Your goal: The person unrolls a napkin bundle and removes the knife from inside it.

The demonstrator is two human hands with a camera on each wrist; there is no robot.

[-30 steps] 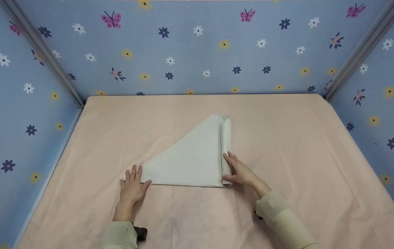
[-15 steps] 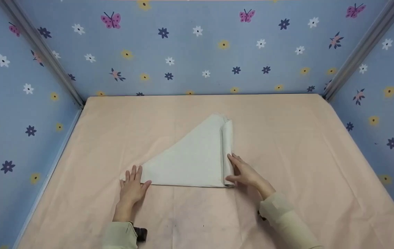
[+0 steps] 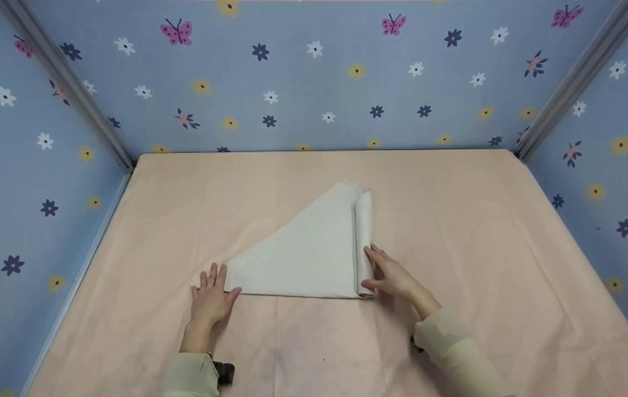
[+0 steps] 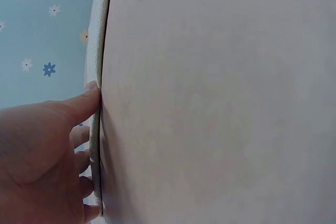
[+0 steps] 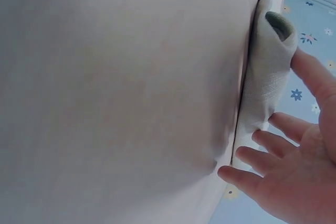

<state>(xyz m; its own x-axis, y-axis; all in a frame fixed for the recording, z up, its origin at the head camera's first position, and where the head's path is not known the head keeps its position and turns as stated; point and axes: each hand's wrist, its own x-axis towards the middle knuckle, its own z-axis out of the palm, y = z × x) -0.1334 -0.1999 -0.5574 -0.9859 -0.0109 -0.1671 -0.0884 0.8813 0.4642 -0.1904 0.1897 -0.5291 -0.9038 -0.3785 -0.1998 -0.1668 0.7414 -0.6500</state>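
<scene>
A folded off-white cloth (image 3: pixel 297 248) lies on the peach tablecloth. It narrows to a point at the left, and its right edge forms a narrow roll (image 3: pixel 365 231). My left hand (image 3: pixel 210 300) rests flat on the left corner with fingers extended, covering the tip. In the left wrist view, the thumb touches the cloth's near edge (image 4: pixel 96 51). At the right, my right hand (image 3: pixel 393 278) touches the roll with thumb and fingertips apart. The right wrist view shows the roll's hollow end (image 5: pixel 281 27) beside the thumb, and fairly straight fingers spread along its side.
Blue panels (image 3: pixel 314 82) with flowers and butterflies enclose the table at the back and both sides. Grey posts (image 3: pixel 71 82) stand at the corners. Light creases run across the tablecloth (image 3: pixel 484 248). Each sleeve has a dark device (image 3: pixel 225 374) at the wrist.
My right hand has shifted slightly to the right, and the rolled edge has moved slightly right with it. My left hand has stayed in place on the left corner.
</scene>
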